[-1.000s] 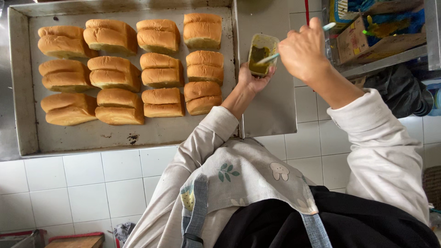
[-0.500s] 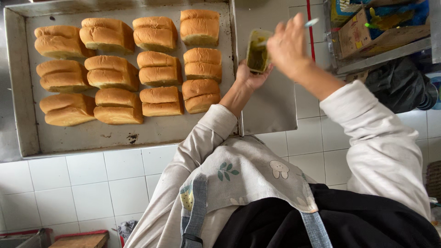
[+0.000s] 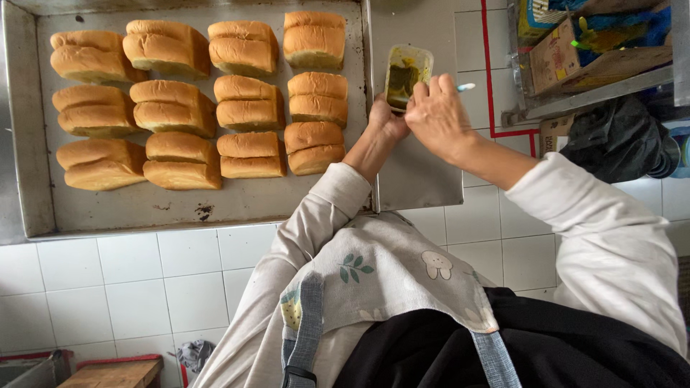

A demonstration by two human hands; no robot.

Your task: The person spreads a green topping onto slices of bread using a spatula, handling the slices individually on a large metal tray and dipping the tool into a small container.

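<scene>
The left hand [image 3: 387, 118] holds a small clear plastic container [image 3: 407, 75] from below, its fingers closed around the near end, so that the open mouth faces the person and the dark green spread [image 3: 402, 77] inside is easy to reach. The container is lifted over the steel surface just to the right of the big metal tray [image 3: 29, 144], at the tray's right edge, close to the nearest buns. The right hand [image 3: 438, 115] is closed in a pinch on a thin utensil with a light blue handle [image 3: 465, 87]; the handle end sticks out to the right of the fingers, while the working end is hidden behind the hand, so I cannot tell if it is in the spread. The two hands are touching or nearly touching, the right one lying partly over the left. Both forearms reach forward from the body and come together at the container, the left wrist bent slightly up, the right wrist turned inward, sleeves pushed back from the wrists. On the tray, the golden buns [image 3: 248, 93] stand in neat rows, most of them in joined pairs, with the front part of the tray bare, which I judge keeps them orderly and easy to take one after another. A shelf with cardboard boxes [image 3: 575, 54] stands at the far right.
</scene>
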